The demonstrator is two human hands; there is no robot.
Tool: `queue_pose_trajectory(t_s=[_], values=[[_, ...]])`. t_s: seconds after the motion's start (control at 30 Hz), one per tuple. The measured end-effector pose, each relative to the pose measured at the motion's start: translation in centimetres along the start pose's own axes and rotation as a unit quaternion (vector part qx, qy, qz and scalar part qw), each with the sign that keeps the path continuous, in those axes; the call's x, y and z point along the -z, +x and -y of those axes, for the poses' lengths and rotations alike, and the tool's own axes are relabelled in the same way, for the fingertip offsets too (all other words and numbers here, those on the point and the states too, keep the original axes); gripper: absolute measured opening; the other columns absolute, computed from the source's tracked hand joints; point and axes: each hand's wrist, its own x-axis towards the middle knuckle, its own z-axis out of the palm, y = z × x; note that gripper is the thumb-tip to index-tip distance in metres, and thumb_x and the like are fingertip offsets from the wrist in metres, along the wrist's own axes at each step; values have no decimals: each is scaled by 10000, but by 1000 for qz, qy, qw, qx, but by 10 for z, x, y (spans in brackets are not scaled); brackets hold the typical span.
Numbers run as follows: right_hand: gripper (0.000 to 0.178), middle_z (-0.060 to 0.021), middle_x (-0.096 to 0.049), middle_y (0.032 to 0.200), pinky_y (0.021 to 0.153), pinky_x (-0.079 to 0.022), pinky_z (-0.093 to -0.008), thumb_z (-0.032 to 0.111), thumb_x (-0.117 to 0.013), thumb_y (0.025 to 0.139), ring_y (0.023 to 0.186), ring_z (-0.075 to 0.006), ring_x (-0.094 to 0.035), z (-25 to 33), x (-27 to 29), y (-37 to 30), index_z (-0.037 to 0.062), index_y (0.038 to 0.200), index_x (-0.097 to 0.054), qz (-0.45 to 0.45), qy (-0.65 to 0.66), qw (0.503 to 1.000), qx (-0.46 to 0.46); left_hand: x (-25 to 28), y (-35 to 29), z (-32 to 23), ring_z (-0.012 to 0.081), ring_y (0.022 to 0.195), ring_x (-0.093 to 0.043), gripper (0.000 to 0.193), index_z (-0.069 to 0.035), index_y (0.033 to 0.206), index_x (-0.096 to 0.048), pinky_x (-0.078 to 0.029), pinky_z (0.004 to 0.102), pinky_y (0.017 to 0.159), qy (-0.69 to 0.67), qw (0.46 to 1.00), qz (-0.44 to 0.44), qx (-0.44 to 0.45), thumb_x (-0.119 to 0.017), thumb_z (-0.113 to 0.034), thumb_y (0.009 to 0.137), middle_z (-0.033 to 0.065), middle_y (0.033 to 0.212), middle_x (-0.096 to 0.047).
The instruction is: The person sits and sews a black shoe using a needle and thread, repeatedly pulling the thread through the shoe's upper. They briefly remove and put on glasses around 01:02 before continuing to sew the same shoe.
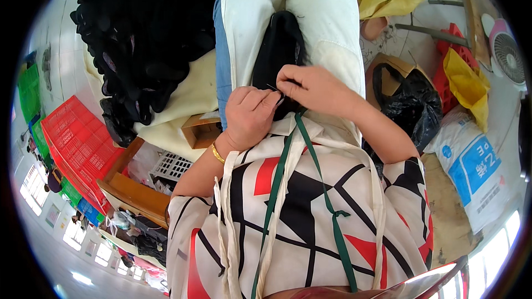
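Note:
A long black fabric piece [281, 41], rounded at its far end, lies along my lap between the legs of white cloth. My left hand [249, 112] is closed, thumb and forefinger pinching the near end of this piece. Just right of it, my right hand [318, 89] is closed in a pinch, its fingertips close to the left hand's. A thin dark sliver shows between the two hands; whether it is a needle or thread I cannot tell. My fingers hide the spot they work on.
A big heap of black fabric pieces [149, 27] lies at the left on cream cloth [191, 91]. Further left are an open wooden drawer [136, 194] and a red crate [75, 147]. At the right stand a cardboard box with a black plastic bag [410, 99], a white-blue sack [471, 166] and a fan [507, 50].

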Motion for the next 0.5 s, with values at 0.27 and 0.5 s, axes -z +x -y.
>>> queue_pose_trajectory(t_s=[0.27,0.5], values=[[150,-122,-565,862,678,-475,-367,165,-620,930,759,-286,-576,-14,-27,24,20,906,-590,-142,-109,979,98,-4,-1,3,244,783,-599,306,-92,950,-701,-493,361,696,-23,999,12,-23,-726,-21,654,32,871,-631],[232,-62,-591,738,498,-447,-274,272,-509,1037,569,-153,-563,-8,-9,42,66,935,-539,-146,203,968,-34,-4,-1,5,262,775,-586,343,-92,931,-689,-489,366,675,-62,997,30,45,-800,-12,617,46,850,-623]])
